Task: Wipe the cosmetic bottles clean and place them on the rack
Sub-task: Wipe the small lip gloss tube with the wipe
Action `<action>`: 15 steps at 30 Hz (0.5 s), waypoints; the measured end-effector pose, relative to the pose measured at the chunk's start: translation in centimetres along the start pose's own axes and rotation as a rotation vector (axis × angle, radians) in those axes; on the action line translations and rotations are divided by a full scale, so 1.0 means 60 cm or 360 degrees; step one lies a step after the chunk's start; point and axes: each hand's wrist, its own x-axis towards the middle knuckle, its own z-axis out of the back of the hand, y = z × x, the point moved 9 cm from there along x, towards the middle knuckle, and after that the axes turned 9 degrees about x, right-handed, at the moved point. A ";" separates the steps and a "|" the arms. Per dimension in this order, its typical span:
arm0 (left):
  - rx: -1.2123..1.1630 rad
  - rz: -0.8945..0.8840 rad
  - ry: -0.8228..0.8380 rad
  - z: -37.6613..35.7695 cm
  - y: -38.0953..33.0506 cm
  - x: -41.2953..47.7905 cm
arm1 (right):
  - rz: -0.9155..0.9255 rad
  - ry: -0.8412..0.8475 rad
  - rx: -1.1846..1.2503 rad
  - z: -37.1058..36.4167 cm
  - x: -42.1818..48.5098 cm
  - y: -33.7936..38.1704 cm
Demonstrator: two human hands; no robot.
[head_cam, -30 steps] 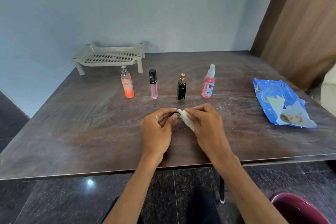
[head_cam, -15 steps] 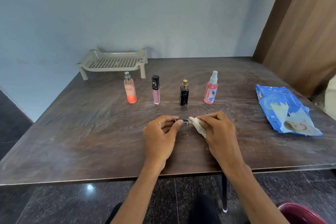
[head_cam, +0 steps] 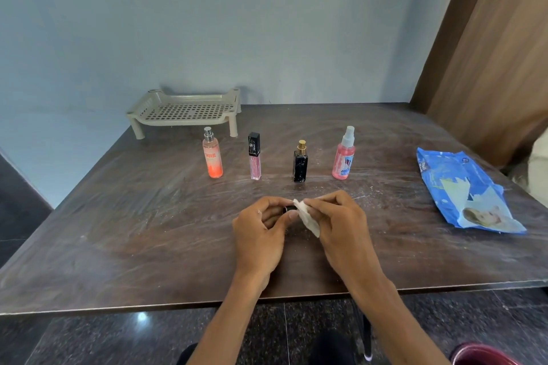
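Note:
My left hand [head_cam: 261,228] grips a small dark cosmetic tube [head_cam: 288,209], mostly hidden by the fingers. My right hand [head_cam: 338,222] pinches a white wipe [head_cam: 307,216] against the tube's end. Both hands hover over the table's near middle. Behind them stand, left to right, an orange spray bottle [head_cam: 212,157], a pink lip gloss with a black cap [head_cam: 254,157], a black bottle with a gold cap [head_cam: 300,163] and a pink spray bottle [head_cam: 344,155]. The beige perforated rack [head_cam: 185,111] sits empty at the back left.
A blue pack of wipes [head_cam: 462,190] lies at the right side of the dark wooden table [head_cam: 118,231]. A wooden panel rises at the back right. A dark red bin [head_cam: 486,355] stands on the floor at the lower right.
The wipe has slid back along the tube toward my left hand after pulling a little away. The view has tilted slightly; the standing bottles have not moved.

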 end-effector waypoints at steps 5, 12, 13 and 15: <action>-0.0039 0.0012 0.0008 0.001 0.002 0.001 | -0.0119 -0.0083 -0.0122 0.030 0.004 -0.031; -0.0043 0.0008 -0.0005 0.003 0.001 0.002 | 0.0036 0.0051 -0.0141 -0.017 0.005 0.018; -0.0049 0.0011 -0.0010 0.004 0.002 0.002 | 0.0041 0.0064 -0.0117 -0.024 0.006 0.022; -0.0069 0.0026 -0.0024 0.006 0.004 0.002 | 0.0052 0.0080 -0.0087 -0.029 0.007 0.024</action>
